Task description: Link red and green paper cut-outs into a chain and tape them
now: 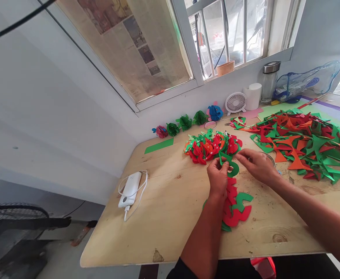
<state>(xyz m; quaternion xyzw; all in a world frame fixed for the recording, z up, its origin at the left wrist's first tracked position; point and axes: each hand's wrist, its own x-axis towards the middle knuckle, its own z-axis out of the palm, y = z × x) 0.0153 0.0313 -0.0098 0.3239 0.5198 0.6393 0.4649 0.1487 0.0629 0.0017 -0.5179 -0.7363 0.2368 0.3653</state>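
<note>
the left hand pinches a green, curved paper cutout between thumb and fingers, above the pale wooden table. the right hand is just beside it with bent fingers; i cannot tell if they hold something. red and green paper cutouts lie partly hidden by the left forearm.

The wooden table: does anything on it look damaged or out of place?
A brown, ragged patch near the front edge of the pale wooden tabletop looks odd: chipped or stained, I can't tell which. Red, green and orange paper scraps lie heaped untidily at the right.
</note>
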